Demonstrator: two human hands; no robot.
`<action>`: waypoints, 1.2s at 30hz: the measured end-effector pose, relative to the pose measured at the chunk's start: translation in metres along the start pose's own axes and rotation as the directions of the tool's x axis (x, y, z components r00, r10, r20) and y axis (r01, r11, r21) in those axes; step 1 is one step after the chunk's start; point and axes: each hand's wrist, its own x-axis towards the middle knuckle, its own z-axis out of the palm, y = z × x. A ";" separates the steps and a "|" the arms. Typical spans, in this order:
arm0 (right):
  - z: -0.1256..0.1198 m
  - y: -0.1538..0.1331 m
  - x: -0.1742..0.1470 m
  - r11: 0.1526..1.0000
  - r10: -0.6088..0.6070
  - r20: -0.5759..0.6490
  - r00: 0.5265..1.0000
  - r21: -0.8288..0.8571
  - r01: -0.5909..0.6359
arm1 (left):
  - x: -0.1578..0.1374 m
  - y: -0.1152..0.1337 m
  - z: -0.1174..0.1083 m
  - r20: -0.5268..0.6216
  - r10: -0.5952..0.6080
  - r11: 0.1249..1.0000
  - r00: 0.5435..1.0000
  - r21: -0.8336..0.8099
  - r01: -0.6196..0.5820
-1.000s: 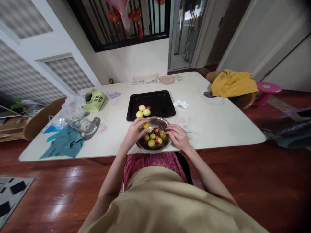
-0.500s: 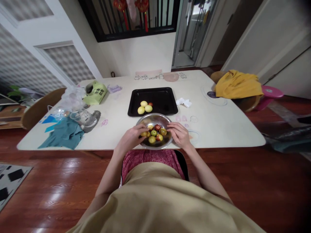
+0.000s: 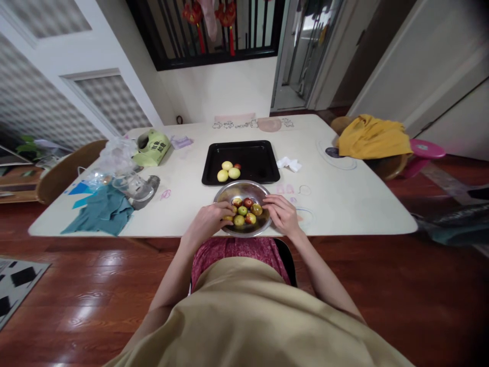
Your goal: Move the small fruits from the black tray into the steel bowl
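Note:
A shiny metal bowl point(image 3: 225, 193) stands at the table's near edge with several jujubes point(image 3: 250, 218) in it, coloured green, yellow-brown and red. My left hand point(image 3: 212, 218) reaches over the bowl's left rim, its fingers curled round a yellowish jujube point(image 3: 227, 219) that they partly cover. On the opposite side, my right hand point(image 3: 281, 211) grips the right rim, fingertips just inside the bowl. Right behind the bowl lies a black baking tray point(image 3: 255, 160). Three pale yellow-green fruits point(image 3: 234, 174) and a small red one point(image 3: 237, 166) rest in its left part.
Crumpled white tissue point(image 3: 289, 163) lies right of the tray. On the left are a teal cloth point(image 3: 101, 210), a clear glass jug point(image 3: 133, 186), plastic bags point(image 3: 114, 158) and a green tissue pack point(image 3: 155, 147). A yellow cloth point(image 3: 374, 136) drapes a chair at right.
My left hand's fingers have drawn slightly back and closed more over the jujube at the bowl's left side. My right hand stays at the rim. The view has shifted slightly.

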 end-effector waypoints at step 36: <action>-0.008 0.001 0.010 0.990 0.119 -0.010 0.993 0.082 -0.118 | 0.020 -0.040 0.049 -0.543 -0.124 0.818 0.831 -0.530 -0.224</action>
